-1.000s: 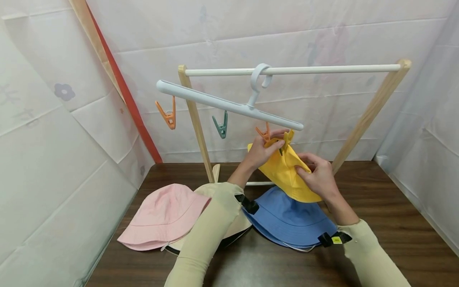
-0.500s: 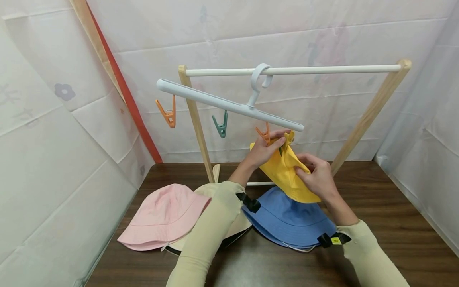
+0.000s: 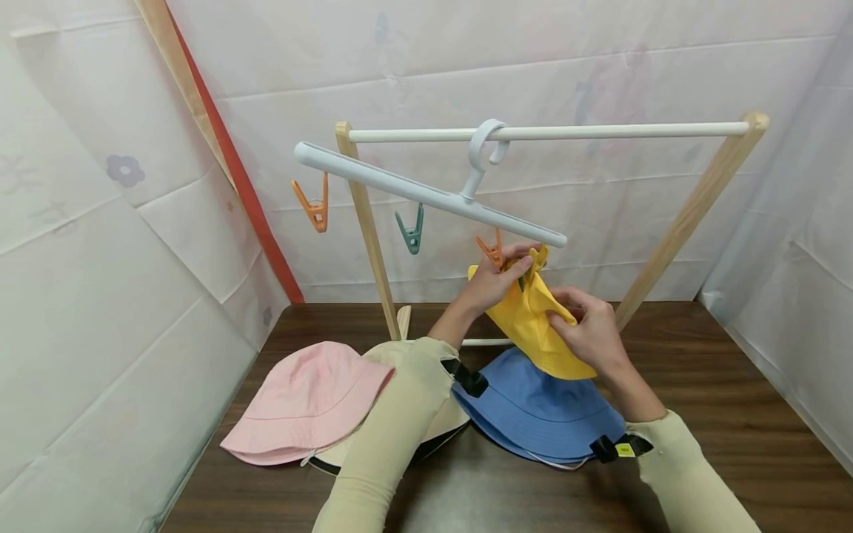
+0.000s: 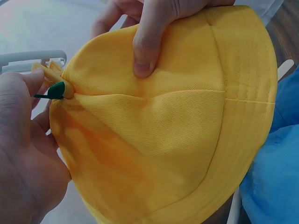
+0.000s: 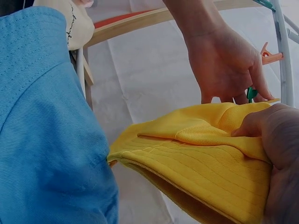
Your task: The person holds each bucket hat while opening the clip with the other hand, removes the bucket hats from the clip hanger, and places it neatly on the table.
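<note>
A yellow bucket hat [image 3: 533,326] with a small green leaf [image 4: 56,90] at its crown is held up between both hands. At the crown, my left hand [image 3: 492,281] pinches a yellow clip [image 3: 538,259] below the low right end of the white hanger [image 3: 426,194]. Its other fingers are behind the hat. My right hand [image 3: 589,329] grips the folded side of the hat, with its thumb [image 4: 147,51] pressed on the cloth. In the right wrist view the brim hangs toward the camera. Whether the clip bites the cloth is hard to see.
The hanger tilts on a rack's white rod [image 3: 620,132]. Two orange clips, one of them the left clip [image 3: 315,207], and a green clip [image 3: 412,231] hang from it. On the table lie a blue hat [image 3: 543,414], a pink hat [image 3: 309,407] and a cream hat [image 3: 436,418].
The yellow clip's handles have come closer together under my left fingers. The hanger's right end has dipped slightly and its left end has risen. My right hand keeps its hold on the hat.
</note>
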The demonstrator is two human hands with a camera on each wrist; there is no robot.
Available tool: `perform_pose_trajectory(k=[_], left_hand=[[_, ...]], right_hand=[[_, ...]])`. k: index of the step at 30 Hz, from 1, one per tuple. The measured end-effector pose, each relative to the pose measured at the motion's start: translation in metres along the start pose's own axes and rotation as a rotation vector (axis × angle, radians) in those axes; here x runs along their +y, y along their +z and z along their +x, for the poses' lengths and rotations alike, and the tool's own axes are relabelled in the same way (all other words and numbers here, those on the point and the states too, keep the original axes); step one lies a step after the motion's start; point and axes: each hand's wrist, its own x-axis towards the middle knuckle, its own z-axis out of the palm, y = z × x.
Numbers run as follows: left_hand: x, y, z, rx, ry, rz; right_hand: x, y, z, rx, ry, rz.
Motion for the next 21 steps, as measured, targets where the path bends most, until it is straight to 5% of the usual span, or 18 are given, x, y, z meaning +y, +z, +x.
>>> perform_pose_trajectory(k=[21], left_hand=[[-0.0024, -0.0011, 0.0022, -0.018, -0.009, -0.034]], right_hand=[[-0.0004, -0.0009, -0.0025, -0.005, 0.007, 0.002]])
